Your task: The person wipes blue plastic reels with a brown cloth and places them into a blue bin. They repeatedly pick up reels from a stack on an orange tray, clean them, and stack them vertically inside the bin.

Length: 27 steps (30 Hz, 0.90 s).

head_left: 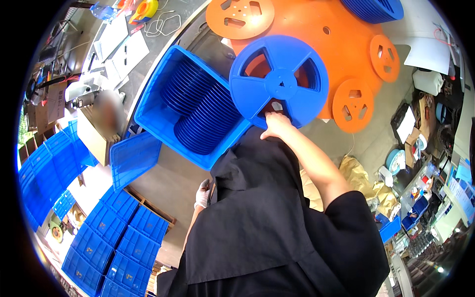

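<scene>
Gripping the near rim of a blue plastic reel (289,91), a worker's bare right hand (278,125) has its fingers at the reel's lower window and its thumb outside the edge, in the head view. The round face, with no long axis of its own, is turned up toward the camera, just beyond the hand and in front of an orange surface (341,47) bearing slotted orange discs (353,99). To the hand's left, a blue bin (163,120), its long axis slanting from upper left to lower right, holds two rows of blue reels (205,126); the held reel overlaps its right-hand side in view. The right hand is nearer both reel and bin. The left hand (202,194), apparently white-gloved, hangs low by the black garment (252,218); whether it grasps anything cannot be told.
</scene>
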Each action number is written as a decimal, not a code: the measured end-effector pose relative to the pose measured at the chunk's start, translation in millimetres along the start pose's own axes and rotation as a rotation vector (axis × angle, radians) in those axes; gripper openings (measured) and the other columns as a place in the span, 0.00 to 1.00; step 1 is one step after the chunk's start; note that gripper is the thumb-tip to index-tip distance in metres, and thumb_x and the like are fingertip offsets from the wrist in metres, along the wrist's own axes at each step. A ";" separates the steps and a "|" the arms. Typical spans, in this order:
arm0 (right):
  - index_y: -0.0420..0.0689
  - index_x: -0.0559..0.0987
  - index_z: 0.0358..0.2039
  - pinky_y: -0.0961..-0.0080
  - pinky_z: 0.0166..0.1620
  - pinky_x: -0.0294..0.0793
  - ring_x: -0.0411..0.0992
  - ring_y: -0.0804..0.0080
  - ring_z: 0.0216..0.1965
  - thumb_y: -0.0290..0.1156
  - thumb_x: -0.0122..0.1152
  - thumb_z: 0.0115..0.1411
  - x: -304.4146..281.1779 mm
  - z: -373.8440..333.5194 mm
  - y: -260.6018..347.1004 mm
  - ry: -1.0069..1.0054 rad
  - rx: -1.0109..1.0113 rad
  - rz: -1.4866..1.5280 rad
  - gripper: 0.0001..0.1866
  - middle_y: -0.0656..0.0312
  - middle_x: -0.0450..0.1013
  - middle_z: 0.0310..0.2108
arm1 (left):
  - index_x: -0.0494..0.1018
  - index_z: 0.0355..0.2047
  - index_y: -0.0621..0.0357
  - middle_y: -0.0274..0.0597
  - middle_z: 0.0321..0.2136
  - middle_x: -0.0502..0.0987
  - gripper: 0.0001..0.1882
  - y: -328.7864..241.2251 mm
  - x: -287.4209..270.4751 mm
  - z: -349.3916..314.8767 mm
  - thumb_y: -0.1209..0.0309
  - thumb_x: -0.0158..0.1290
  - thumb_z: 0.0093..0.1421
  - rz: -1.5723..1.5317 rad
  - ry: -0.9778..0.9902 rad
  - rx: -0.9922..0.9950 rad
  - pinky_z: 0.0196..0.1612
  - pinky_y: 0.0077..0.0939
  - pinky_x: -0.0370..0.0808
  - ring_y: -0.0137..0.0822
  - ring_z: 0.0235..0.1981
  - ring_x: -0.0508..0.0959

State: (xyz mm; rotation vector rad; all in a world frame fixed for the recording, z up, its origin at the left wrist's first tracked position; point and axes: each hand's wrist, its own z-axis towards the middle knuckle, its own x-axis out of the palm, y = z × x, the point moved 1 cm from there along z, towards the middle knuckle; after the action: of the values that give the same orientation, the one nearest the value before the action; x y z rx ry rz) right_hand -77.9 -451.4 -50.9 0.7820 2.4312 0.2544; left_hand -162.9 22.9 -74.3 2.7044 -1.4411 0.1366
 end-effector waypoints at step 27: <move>0.37 0.77 0.39 0.76 0.35 0.74 0.75 0.72 0.29 0.26 0.59 0.48 -119.8 -82.3 71.0 -0.320 -0.234 0.655 0.15 0.58 0.76 0.29 | 0.74 0.40 0.56 0.29 0.29 0.72 0.09 17.0 -57.9 -4.8 0.75 0.53 0.58 0.742 -0.025 0.482 0.34 0.20 0.69 0.25 0.30 0.69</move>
State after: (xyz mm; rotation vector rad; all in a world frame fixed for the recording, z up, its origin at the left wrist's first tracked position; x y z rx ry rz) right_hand -10.9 -464.5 95.7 1.3709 1.7495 0.5971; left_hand -209.4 61.7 -75.7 2.2926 -2.6294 0.5484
